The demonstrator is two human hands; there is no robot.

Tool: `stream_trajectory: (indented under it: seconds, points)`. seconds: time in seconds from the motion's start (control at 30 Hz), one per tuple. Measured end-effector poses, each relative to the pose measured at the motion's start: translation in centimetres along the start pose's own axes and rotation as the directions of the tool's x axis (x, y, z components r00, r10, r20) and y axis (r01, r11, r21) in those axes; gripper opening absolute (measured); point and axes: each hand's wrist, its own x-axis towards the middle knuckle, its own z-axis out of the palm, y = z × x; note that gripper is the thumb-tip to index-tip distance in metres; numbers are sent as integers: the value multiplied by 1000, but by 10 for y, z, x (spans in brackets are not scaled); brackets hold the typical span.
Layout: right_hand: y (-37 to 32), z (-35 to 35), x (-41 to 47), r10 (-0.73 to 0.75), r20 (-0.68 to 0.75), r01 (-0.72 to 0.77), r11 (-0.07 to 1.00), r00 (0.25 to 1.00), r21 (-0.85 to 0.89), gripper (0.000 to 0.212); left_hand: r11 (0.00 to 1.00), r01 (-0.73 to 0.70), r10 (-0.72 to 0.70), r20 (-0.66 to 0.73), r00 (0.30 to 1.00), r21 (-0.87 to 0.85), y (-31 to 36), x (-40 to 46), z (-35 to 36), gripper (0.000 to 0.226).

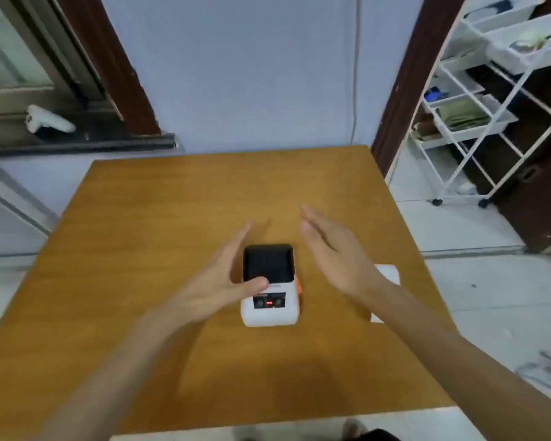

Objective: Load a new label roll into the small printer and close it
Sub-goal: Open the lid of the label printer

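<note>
**Open hands flanking the printer**

The small printer (269,286) sat near the middle of the wooden bench (172,202), its black lid down; the left hand (218,281) had its grip spread, thumb resting on the lid's near edge; the right hand (337,253) hovered just beside it, fingers extended, holding nothing; a white object (390,273) lay partly hidden behind the right forearm.

Both forearms are bare from the picture's lower edge up to each grip, with no sleeve, watch, band or ring showing. The left grip (223,281) and the right grip (337,253) are bare too, without gloves, their fingers long and slim. Behind the right grip's forearm, at the bottom edge, sits a dark patch of clothing (377,436), too blurred to identify.
</note>
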Motion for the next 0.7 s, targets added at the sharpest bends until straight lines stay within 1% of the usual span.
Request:
stream_trajectory:
  seconds: [0.03,0.07,0.17,0.3,0.37,0.47,0.57,0.7]
  points:
    - [11,10,-6,-4,7,4,999,1000,41,52,998,-12,13,23,1000,-59,-6,-3,8,119]
    - [20,18,-10,-1,-1,1,997,1000,72,51,997,-15,17,29,999,-77,-14,-3,14,123]
    - [42,47,-25,-19,-9,20,987,1000,158,51,998,-48,48,-4,999,-50,-32,-13,30,128]
    - [53,63,-44,-53,-38,61,960,998,273,51,984,-92,105,-79,991,153,-33,-21,43,132]
    - [56,66,-56,-78,-62,93,954,995,284,50,974,-103,126,-103,987,201,-30,-30,51,133]
    - [59,63,-72,-73,-59,89,936,996,342,49,977,-97,120,-118,986,190,-25,-50,62,135]
    - [56,61,-86,-102,-47,111,959,994,262,47,973,-101,128,-125,984,207,-24,-65,69,133]
    - [57,60,-90,-105,-44,113,946,994,303,50,973,-96,128,-142,982,210,-26,-63,69,131]
